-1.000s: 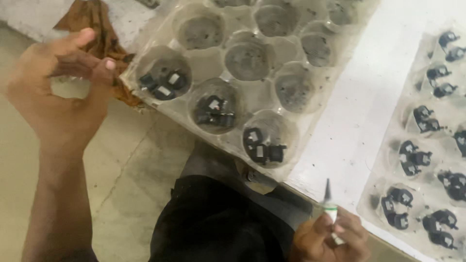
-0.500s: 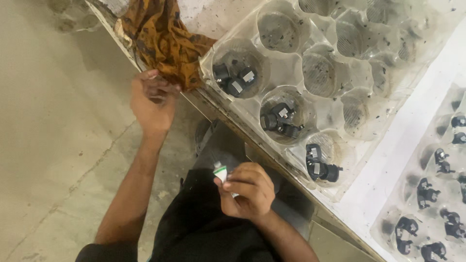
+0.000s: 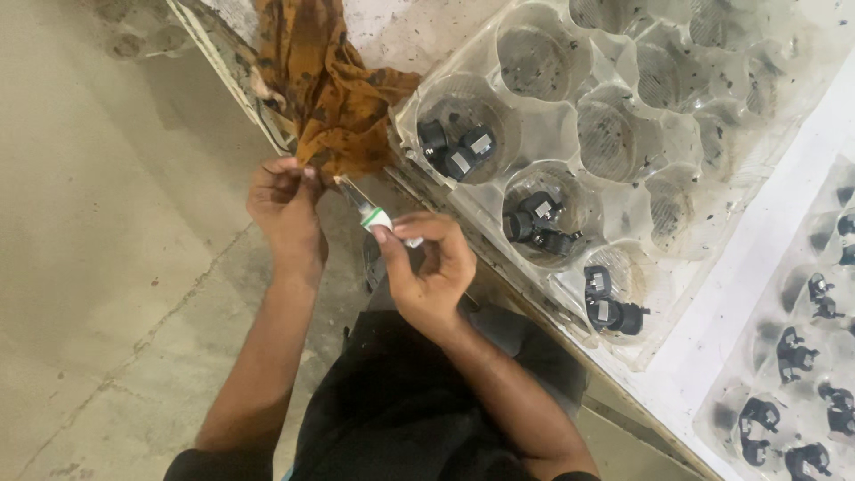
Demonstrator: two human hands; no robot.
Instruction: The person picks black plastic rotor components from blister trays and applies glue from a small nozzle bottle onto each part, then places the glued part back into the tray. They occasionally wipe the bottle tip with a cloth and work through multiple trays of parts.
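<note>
Our left hand (image 3: 285, 200) pinches the hanging corner of the stained orange cloth (image 3: 325, 85). At three o'clock from it, our right hand (image 3: 432, 267) grips a small white-and-green pointed tool (image 3: 372, 214), its tip touching that corner. The clear plastic cup tray (image 3: 623, 134) lies at two o'clock.

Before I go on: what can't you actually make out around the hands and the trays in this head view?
- Tip of the small white tube with a green band: head view, hidden where it meets the brown stained cloth.
- Left hand fingertips: buried in the cloth's edge.
- Right hand palm: covered by curled fingers.
- Small black plastic parts in the clear plastic cup tray: too small for detail.
- Second clear tray: cut off by the right edge.
</note>
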